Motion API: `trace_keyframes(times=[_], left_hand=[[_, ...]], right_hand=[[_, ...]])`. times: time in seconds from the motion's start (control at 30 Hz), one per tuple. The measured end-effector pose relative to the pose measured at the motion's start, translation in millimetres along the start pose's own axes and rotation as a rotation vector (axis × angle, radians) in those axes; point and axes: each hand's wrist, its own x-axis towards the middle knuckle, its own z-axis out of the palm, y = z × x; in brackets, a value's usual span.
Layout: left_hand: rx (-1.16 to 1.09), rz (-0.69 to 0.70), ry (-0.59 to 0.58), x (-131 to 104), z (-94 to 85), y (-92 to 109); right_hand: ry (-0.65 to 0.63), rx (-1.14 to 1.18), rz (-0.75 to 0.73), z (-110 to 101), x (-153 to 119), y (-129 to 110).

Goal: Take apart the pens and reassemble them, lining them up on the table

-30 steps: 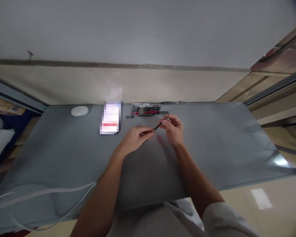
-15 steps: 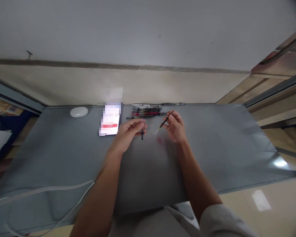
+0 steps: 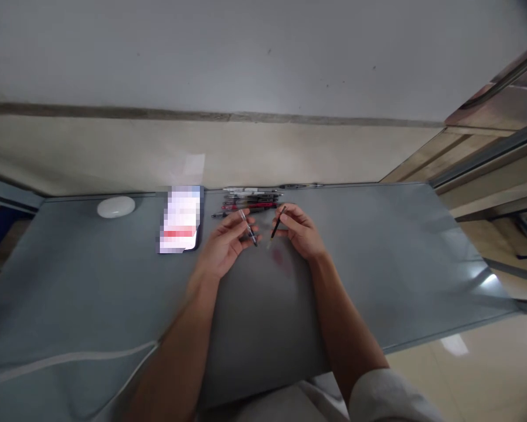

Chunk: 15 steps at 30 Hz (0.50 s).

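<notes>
My left hand is closed on a clear pen barrel with a dark lower end. The barrel slants down to the right between thumb and fingers. Facing it, my right hand pinches a thin black pen refill, its pale lower end pointing down to the left. A small gap separates the refill from the barrel. Just beyond both hands lies a row of several pens in white, black and red, partly hidden by my left fingers.
A phone with a lit, partly blurred screen lies left of my hands. Farther left is a white rounded object. One dark pen rests along the wall. A white cable crosses the grey table at front left.
My left hand has turned, so the clear barrel now shows more fully. The refill in my right hand has moved left and stands steeper. The camera view has shifted slightly.
</notes>
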Motion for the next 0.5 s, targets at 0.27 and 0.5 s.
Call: trace_keyframes(times=[0.27, 0.5], left_hand=[[-0.001, 0.035, -0.022, -2.9, -1.1, -1.2], [0.049, 0.077, -0.037, -5.5, 1.8, -2.6]], right_hand=[[-0.013, -0.043, -0.022, -0.1, -0.5, 2.3], [-0.025, -0.012, -0.023, 1.1, -2.2, 1.7]])
